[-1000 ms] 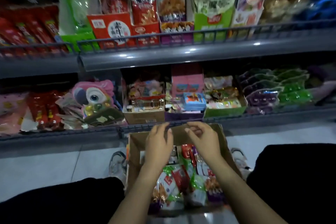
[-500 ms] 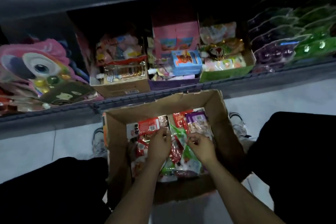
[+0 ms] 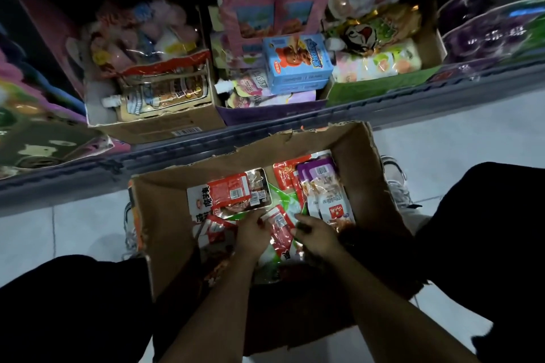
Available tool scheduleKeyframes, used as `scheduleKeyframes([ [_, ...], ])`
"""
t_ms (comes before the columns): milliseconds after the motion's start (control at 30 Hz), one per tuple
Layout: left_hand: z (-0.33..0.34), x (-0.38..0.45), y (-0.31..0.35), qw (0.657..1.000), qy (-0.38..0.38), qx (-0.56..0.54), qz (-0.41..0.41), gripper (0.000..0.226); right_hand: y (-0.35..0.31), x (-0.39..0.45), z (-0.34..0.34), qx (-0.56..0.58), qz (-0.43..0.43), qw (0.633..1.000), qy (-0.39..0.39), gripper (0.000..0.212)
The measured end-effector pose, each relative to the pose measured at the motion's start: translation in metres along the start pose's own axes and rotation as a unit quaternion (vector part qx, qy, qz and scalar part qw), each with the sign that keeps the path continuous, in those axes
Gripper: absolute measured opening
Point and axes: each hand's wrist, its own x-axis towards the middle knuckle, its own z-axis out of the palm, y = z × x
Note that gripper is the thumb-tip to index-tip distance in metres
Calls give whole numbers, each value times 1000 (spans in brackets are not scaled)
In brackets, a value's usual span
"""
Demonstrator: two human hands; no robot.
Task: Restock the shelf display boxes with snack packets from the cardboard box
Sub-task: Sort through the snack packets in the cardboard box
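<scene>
Both hands were down inside the cardboard box (image 3: pixel 165 224), among the snack packets. The left hand (image 3: pixel 252 237) had its fingers curled down onto a glossy red packet (image 3: pixel 280 230), touching its edge; whether it gripped the packet could not be told. The right hand (image 3: pixel 317 234) lay just beside it, fingers bent over the green and red wrappers, and its hold was equally unclear.

Around the hands lay slick, crinkled foil pouches: a flat rectangular red-and-white packet (image 3: pixel 233 194) with barcodes at the far left, and purple-topped packets (image 3: pixel 320 183) standing against the far right wall. The box was rough brown corrugated board with torn, ragged rims, resting on pale floor tiles (image 3: pixel 73 224) between the person's dark-clothed knees.

Beyond it ran the grey metal shelf edge (image 3: pixel 177 144). On the shelf stood open display boxes: a brown carton (image 3: pixel 165 130) of spouted pouches, a purple one (image 3: pixel 265 112) holding a light blue box (image 3: pixel 298 62), and a green one (image 3: pixel 380 88) of soft pastel packets.
</scene>
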Motion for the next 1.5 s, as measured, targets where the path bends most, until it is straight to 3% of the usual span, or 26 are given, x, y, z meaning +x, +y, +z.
scheduleKeyframes([
  [200, 3, 18, -7, 997, 4, -53, -57, 23, -1, 13, 7, -44, -14, 999, 9, 48],
  [300, -2, 20, -5, 989, -16, -109, -96, 23, -3, 19, 10, -28, -20, 999, 13, 37],
  [400, -13, 17, 1, 971, -47, -189, -139, 37, -8, 17, 9, 32, -18, 999, 14, 25],
  [533, -32, 8, 17, 939, -51, -300, -159, 61, -25, 6, 2, 141, 12, 989, 29, 32],
  [633, -49, -5, 38, 926, -51, -349, -133, 44, -43, -9, -7, 223, 17, 975, 13, 33],
  [800, -81, -40, 82, 939, -39, -335, -73, 35, -73, -42, -24, 308, -34, 951, 16, 38],
  [867, -95, -58, 100, 944, -42, -324, -50, 32, -87, -58, -33, 299, -66, 952, 26, 37],
  [1000, -126, -94, 128, 936, -54, -346, 24, 49, -114, -102, -52, 291, -137, 946, 36, 29],
  [1200, -181, -158, 163, 925, -89, -354, 106, 32, -151, -169, -74, 264, -257, 929, 12, 27],
  [1333, -214, -197, 174, 928, -81, -320, 171, 7, -174, -216, -86, 198, -346, 917, 12, 15],
  [1500, -241, -235, 181, 914, -41, -270, 302, 36, -203, -259, -93, 160, -449, 878, 47, 18],
])
